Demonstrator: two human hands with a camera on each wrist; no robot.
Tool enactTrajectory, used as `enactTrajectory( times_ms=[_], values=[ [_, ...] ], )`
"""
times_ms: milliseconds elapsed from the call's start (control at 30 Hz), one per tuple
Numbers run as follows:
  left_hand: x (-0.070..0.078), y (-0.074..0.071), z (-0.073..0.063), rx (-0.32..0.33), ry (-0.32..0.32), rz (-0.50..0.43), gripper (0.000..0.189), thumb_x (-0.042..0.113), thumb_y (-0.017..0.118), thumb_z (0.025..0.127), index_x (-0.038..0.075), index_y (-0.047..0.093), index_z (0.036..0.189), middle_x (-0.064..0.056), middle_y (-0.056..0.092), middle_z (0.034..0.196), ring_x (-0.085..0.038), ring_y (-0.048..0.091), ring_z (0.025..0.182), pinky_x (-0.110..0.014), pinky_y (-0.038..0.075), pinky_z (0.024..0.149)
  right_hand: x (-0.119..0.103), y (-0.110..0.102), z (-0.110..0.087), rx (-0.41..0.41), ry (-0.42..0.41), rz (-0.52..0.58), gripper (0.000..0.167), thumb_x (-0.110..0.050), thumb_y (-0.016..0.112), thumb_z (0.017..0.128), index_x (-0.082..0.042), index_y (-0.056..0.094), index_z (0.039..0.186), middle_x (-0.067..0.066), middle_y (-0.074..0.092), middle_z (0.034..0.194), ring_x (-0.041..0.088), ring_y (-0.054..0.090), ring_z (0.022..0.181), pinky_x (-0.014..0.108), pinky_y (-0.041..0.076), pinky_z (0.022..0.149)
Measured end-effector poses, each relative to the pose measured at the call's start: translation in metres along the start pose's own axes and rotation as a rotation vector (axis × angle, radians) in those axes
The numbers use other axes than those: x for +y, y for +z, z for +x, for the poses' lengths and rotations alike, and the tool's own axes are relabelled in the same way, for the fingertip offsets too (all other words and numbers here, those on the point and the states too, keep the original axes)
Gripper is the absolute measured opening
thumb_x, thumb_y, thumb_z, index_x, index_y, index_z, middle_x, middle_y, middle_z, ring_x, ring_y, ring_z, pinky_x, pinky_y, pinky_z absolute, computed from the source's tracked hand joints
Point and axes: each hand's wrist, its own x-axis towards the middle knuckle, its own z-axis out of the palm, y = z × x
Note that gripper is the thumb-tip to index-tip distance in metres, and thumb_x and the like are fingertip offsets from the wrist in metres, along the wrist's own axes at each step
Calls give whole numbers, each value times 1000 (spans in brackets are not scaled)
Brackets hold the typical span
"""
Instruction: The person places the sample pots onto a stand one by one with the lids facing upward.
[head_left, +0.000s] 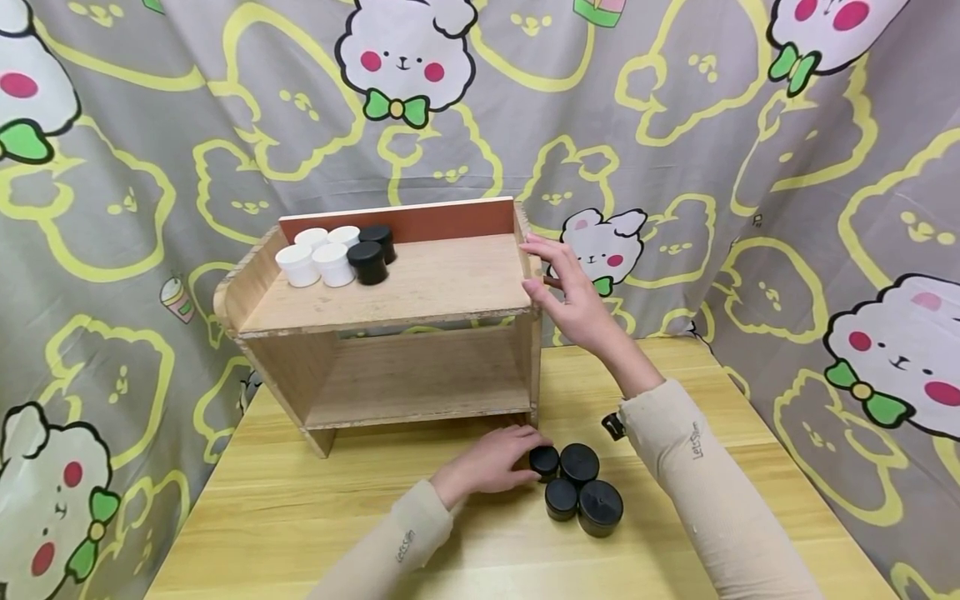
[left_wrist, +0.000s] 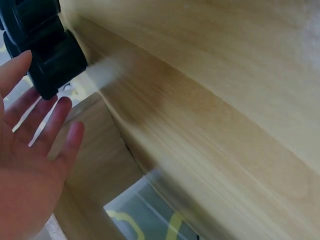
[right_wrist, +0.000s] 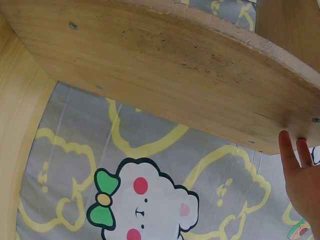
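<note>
On the table, my left hand (head_left: 495, 458) reaches a small black lidded jar (head_left: 543, 462), the leftmost of several black jars. In the left wrist view its thumb and spread fingers lie near the black jars (left_wrist: 60, 65); whether the fingertips touch them is hard to tell. My right hand (head_left: 573, 296) is up at the right side panel of a wooden shelf (head_left: 427, 371), fingers extended. The right wrist view shows fingertips of the right hand (right_wrist: 302, 180) against the outer face of that side panel (right_wrist: 165, 65).
Several white jars (head_left: 298, 265) and two black jars (head_left: 367, 262) stand grouped at the left of the shelf's top board. The shelf stands on a wooden table (head_left: 255, 517). A patterned curtain (head_left: 450, 150) hangs behind. A small black object (head_left: 613, 427) is by the right sleeve.
</note>
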Motion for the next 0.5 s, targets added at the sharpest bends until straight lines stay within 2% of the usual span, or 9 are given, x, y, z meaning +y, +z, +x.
enactTrajectory(
  times_ms=[233,400,500],
  values=[
    [0,1,-1,18,9,-3,45,38,68,101,22,57,141,6,63,133,-11,60,124,-32,50,107,32,4,4,17,-12,-10,48,-10,59,104,-9,47,150,10,34,165,32,38,149,64,45,110],
    [1,1,-3,25,29,-15,43,38,68,101,20,57,139,4,63,131,-11,61,121,-30,51,105,37,3,3,10,-17,-16,49,-19,61,105,-19,47,152,-1,34,165,23,39,149,60,47,110],
    [0,2,-3,37,39,-18,42,38,67,101,20,58,138,5,63,129,-9,61,119,-29,51,103,36,2,2,9,-19,-14,48,-22,61,105,-21,47,152,-2,34,165,23,39,149,60,48,110]
  ],
)
